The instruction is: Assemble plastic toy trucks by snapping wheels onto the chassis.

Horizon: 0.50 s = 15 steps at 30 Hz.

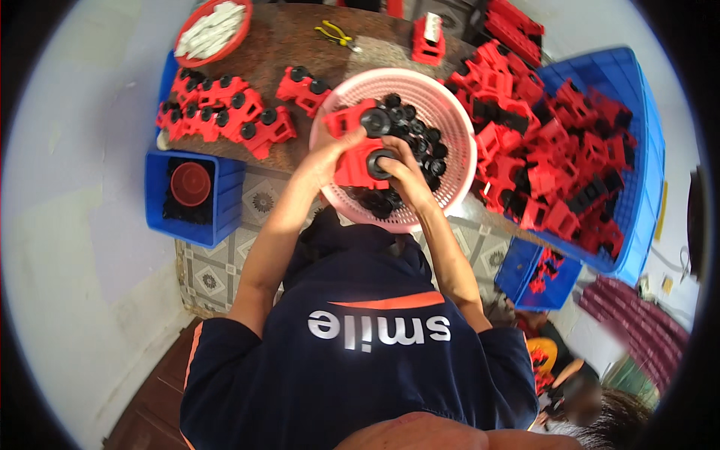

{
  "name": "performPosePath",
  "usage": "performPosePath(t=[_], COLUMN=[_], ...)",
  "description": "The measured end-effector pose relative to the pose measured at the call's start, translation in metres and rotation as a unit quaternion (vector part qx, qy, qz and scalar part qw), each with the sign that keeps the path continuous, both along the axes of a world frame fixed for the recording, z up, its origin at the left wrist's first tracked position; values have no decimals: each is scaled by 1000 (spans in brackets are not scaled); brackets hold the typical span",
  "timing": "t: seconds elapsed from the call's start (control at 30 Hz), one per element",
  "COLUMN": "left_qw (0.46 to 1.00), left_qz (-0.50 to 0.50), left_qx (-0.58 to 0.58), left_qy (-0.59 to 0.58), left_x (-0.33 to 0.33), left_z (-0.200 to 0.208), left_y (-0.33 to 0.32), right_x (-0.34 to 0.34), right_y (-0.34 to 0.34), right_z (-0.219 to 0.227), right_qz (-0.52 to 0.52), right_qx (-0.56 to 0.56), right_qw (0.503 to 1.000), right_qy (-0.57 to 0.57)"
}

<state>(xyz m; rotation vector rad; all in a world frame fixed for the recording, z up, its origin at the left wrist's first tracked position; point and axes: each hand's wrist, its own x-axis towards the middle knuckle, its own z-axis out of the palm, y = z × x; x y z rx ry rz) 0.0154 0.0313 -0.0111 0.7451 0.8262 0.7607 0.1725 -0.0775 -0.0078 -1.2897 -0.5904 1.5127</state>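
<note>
We log the red toy truck point(352, 168) above the pink basket point(468, 150). Left hand point(325, 157): fingers grip its body; right hand point(407, 172): fingers curled onto a black wheel point(373, 166). We judge it light, stiff, slightly slippery plastic, best held by its sides.

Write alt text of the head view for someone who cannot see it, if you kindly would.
A person's left grip and right grip hold a red toy truck with black wheels over a pink basket of black round parts. Wheeled red trucks lie on the table at left, and red toy bodies heap in a blue crate at right.
</note>
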Motion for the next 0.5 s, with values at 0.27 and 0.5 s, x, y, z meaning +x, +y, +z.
performPosePath(t=[0.27,0.5], left_qw=[997,980], left_qz=[-37,90], left_qx=[70,93], left_qy=[1,153], left_x=[-27,-46], left_z=[21,39], left_y=[-32,81], right_x=[-35,-32], right_y=[5,10], right_z=[-4,-20], right_qz=[-35,-10], right_qx=[87,56], right_qw=[991,994], right_qy=[-93,-93])
